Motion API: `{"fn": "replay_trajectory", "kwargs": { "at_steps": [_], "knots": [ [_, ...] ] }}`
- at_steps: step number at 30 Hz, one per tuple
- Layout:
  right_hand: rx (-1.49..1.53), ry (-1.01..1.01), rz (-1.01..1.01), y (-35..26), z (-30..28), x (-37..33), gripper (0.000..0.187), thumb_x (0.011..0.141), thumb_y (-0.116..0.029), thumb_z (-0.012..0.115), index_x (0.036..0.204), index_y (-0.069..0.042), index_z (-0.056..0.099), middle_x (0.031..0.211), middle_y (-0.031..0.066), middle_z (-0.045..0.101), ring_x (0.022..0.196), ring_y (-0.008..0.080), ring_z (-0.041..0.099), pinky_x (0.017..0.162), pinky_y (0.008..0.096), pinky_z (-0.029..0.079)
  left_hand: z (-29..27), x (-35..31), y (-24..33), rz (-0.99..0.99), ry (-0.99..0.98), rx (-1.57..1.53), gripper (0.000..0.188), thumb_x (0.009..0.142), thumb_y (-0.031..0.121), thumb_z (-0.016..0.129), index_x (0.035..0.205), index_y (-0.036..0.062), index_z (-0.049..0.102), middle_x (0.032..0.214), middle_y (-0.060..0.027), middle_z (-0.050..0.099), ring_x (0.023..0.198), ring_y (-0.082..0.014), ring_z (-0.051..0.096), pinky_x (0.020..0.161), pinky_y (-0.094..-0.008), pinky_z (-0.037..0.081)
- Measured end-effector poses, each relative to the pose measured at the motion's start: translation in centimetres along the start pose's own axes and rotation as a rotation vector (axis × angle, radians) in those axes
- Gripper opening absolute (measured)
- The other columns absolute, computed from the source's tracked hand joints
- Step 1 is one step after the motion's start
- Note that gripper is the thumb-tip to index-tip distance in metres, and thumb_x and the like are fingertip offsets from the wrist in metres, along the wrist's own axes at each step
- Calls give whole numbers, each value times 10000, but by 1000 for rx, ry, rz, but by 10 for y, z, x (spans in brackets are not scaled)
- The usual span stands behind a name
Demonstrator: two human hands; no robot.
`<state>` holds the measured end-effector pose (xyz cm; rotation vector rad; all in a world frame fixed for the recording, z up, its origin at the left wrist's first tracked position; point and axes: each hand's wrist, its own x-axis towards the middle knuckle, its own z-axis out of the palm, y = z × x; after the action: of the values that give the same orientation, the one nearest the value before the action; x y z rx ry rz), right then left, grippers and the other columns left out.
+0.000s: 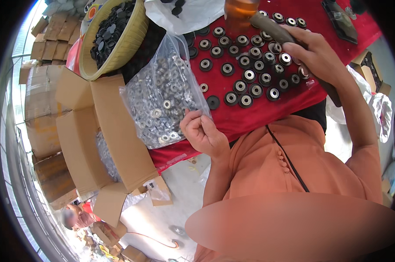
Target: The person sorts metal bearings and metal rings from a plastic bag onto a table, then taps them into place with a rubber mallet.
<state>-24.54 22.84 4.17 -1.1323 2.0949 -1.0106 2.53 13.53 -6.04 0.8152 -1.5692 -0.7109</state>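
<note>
My right hand (313, 52) is wrapped around a thick grey-brown rod (271, 28), held slantwise over the far right of the red-covered table. Below and left of it stand several black round parts with metal bearings in their centres (255, 91). My left hand (205, 133) is closed, its fingers curled together at the lower right edge of a clear plastic bag of metal bearings (162, 94). What its fingertips hold, if anything, I cannot make out. A plain black disc (212, 102) and a loose bearing (203, 87) lie just beyond that hand.
A yellow basket of black discs (138, 32) stands at the far left beside a white bag (184, 19). Amber liquid fills a clear container (241, 13) at the back. An open cardboard box (82, 148) stands left of the table (289, 102). Another person (77, 217) is at lower left.
</note>
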Motion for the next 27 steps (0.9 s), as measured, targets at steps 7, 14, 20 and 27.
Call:
{"fn": "replay_trajectory", "kwargs": {
  "at_steps": [7, 14, 20, 27],
  "knots": [
    [-168, 48, -251, 23, 1, -41, 461, 915, -151, 652, 1342, -13, 542, 852, 200, 645, 727, 231, 625, 748, 346, 503, 2, 0, -2, -8, 8, 1, 109, 925, -1, 519, 822, 3, 485, 1039, -111, 540, 961, -179, 527, 1104, -456, 367],
    [-61, 142, -184, -3, -14, -33, 467, 933, -189, 646, 1362, -40, 535, 844, 154, 654, 748, 155, 590, 732, 322, 489, -1, -1, 1, -5, 14, 17, 121, 931, 13, 531, 817, 5, 493, 1045, -113, 540, 978, -192, 530, 1057, -427, 396],
    [-179, 28, -126, 26, -9, -14, 465, 928, -165, 640, 1355, -18, 531, 889, 114, 667, 760, 165, 586, 742, 336, 489, 0, -2, -1, -13, -6, 34, 113, 931, 12, 532, 823, 0, 499, 1062, -119, 543, 999, -207, 533, 1018, -401, 418],
    [31, 106, 83, 11, -24, -29, 414, 955, -181, 602, 1335, -23, 559, 804, 68, 612, 715, 121, 541, 667, 278, 465, -4, -4, -2, -57, 2, 37, 90, 936, 23, 536, 854, 4, 504, 1035, -109, 540, 951, -197, 530, 1007, -445, 395]
  ]
}}
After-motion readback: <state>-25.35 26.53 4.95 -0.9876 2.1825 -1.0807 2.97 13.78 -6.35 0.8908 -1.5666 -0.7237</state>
